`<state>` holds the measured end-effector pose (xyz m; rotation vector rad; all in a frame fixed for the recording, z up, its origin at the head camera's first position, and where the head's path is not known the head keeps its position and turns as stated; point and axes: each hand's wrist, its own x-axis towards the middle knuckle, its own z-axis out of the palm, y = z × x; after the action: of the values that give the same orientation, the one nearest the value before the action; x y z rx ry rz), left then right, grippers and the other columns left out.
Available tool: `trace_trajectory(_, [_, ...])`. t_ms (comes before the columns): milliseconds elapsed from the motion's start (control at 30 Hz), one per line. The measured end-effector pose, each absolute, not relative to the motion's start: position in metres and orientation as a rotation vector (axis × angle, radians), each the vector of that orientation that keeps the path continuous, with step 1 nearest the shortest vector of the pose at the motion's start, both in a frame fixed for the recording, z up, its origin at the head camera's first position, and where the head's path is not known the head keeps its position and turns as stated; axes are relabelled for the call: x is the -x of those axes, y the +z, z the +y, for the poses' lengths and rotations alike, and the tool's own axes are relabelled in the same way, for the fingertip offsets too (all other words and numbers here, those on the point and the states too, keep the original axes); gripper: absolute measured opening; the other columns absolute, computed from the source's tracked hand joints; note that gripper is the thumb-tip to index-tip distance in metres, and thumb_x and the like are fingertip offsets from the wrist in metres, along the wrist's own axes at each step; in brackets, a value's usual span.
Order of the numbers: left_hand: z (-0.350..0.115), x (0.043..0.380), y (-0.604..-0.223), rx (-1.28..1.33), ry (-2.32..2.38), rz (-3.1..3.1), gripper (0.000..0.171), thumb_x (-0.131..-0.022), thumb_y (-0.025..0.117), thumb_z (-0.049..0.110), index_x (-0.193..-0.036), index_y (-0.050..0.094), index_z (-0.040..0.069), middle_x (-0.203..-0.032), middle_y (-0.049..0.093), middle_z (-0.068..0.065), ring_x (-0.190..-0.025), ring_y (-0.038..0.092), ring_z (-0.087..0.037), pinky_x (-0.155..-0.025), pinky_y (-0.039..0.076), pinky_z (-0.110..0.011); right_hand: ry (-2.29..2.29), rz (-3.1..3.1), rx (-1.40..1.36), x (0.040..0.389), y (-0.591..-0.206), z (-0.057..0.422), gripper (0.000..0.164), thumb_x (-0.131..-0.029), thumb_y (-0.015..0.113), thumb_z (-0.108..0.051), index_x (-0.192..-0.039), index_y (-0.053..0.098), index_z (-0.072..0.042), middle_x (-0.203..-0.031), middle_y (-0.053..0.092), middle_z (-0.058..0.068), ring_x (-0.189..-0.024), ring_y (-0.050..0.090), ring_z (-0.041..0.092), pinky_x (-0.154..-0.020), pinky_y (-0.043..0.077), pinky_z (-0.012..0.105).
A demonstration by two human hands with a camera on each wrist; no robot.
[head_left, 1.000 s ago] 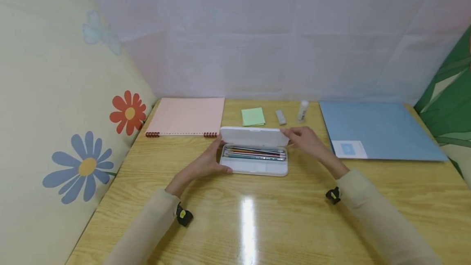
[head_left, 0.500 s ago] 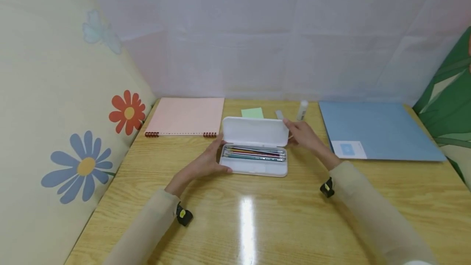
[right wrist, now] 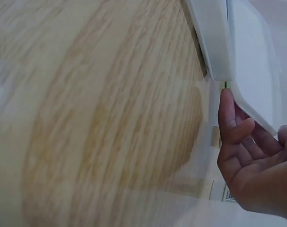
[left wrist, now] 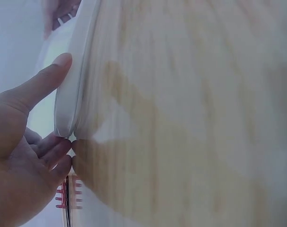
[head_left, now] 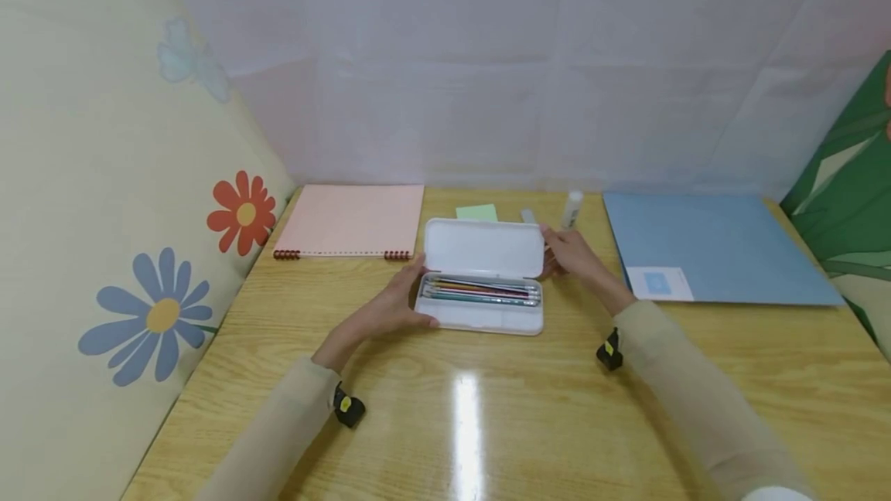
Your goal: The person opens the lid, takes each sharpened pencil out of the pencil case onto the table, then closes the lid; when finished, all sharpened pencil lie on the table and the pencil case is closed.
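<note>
A white pencil case [head_left: 487,320] lies on the wooden table, its lid [head_left: 483,247] raised and leaning back. Several pencils [head_left: 480,292] rest side by side in the back part of its tray. My left hand [head_left: 390,306] grips the case's left end, thumb at the front corner and fingers toward the back. In the left wrist view the thumb [left wrist: 56,71] lies on the case's edge. My right hand [head_left: 576,257] holds the lid by its right edge. Seen from the right wrist, several fingers [right wrist: 230,118] are bent against the lid's outer side.
Behind the lid are a partly hidden green sticky-note pad [head_left: 477,213] and a grey eraser [head_left: 527,216]. A glue stick [head_left: 572,209] stands close to my right hand. A pink spiral notebook [head_left: 351,219] lies left, a blue folder [head_left: 724,246] right.
The lid has swung up and back from a low slant, led by my right hand, and now covers part of the sticky notes and eraser. My left hand has stayed in place.
</note>
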<state>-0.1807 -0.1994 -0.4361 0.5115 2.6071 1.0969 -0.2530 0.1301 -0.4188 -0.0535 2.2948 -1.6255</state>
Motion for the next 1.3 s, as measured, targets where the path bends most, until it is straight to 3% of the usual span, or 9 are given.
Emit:
trace_trajectory(133, [-0.199, 0.179, -0.435, -0.467, 1.035, 2.609, 0.118, -0.073, 0.084, 0.035, -0.155, 0.004, 0.009, -0.157, 0.008, -0.023, -0.142, 0.012, -0.042, -0.111, 0.018, -0.060, -1.606, 2.308, 0.015, 0.254, -0.420, 0.128, 0.058, -0.105, 0.033, -0.041, -0.111, 0.058, 0.012, -0.069, 0.068, 0.012, -0.056, 0.065, 0.017, -0.046, 0.042, 0.023])
trace_trajectory(433, [-0.199, 0.177, -0.432, -0.436, 1.003, 2.598, 0.114, -0.073, 0.083, 0.039, -0.156, 0.009, 0.013, -0.158, 0.008, -0.021, -0.143, 0.010, -0.041, -0.111, 0.019, -0.060, -1.622, 2.290, -0.050, 0.258, -0.425, 0.126, 0.057, -0.104, 0.034, -0.040, -0.107, 0.057, 0.012, -0.061, 0.064, 0.007, -0.051, 0.064, 0.016, -0.044, 0.043, 0.022])
trace_trajectory(700, [-0.200, 0.179, -0.437, -0.456, 0.989, 2.605, 0.112, -0.074, 0.082, 0.041, -0.156, 0.009, 0.013, -0.158, 0.009, -0.022, -0.143, 0.011, -0.042, -0.110, 0.021, -0.061, -1.622, 2.375, 0.063, 0.251, -0.424, 0.130, 0.058, -0.104, 0.036, -0.041, -0.104, 0.059, 0.012, -0.069, 0.067, 0.021, -0.052, 0.064, 0.018, -0.046, 0.045, 0.025])
trace_trajectory(833, [-0.200, 0.178, -0.436, -0.460, 0.992, 2.603, 0.111, -0.075, 0.082, 0.040, -0.156, 0.010, 0.013, -0.157, 0.009, -0.022, -0.143, 0.011, -0.042, -0.110, 0.021, -0.061, -1.585, 2.445, 0.061, 0.243, -0.421, 0.136, 0.061, -0.103, 0.036, -0.045, -0.107, 0.061, 0.011, -0.079, 0.068, 0.022, -0.060, 0.066, 0.021, -0.055, 0.053, 0.028])
trace_trajectory(967, [-0.200, 0.178, -0.435, -0.465, 0.995, 2.605, 0.110, -0.075, 0.082, 0.039, -0.156, 0.012, 0.013, -0.157, 0.010, -0.022, -0.143, 0.011, -0.042, -0.110, 0.021, -0.061, -1.431, 2.633, 0.087, 0.232, -0.414, 0.143, 0.059, -0.102, 0.037, -0.047, -0.109, 0.065, 0.004, -0.086, 0.069, 0.019, -0.073, 0.067, 0.026, -0.061, 0.054, 0.031])
trace_trajectory(1167, [-0.201, 0.179, -0.436, -0.476, 1.002, 2.604, 0.108, -0.075, 0.082, 0.039, -0.155, 0.015, 0.013, -0.157, 0.011, -0.021, -0.142, 0.013, -0.043, -0.109, 0.023, -0.061, -1.185, 2.866, 0.307, 0.217, -0.407, 0.144, 0.034, -0.101, 0.051, -0.028, -0.113, 0.066, 0.000, -0.098, 0.069, 0.014, -0.084, 0.064, 0.027, -0.069, 0.053, 0.038])
trace_trajectory(1300, [-0.201, 0.179, -0.436, -0.490, 1.000, 2.598, 0.106, -0.076, 0.081, 0.039, -0.155, 0.016, 0.012, -0.156, 0.013, -0.019, -0.142, 0.014, -0.042, -0.109, 0.023, -0.061, -1.080, 2.900, 0.527, 0.207, -0.404, 0.136, 0.030, -0.097, 0.058, -0.022, -0.115, 0.065, 0.000, -0.101, 0.068, 0.012, -0.089, 0.062, 0.025, -0.076, 0.053, 0.040])
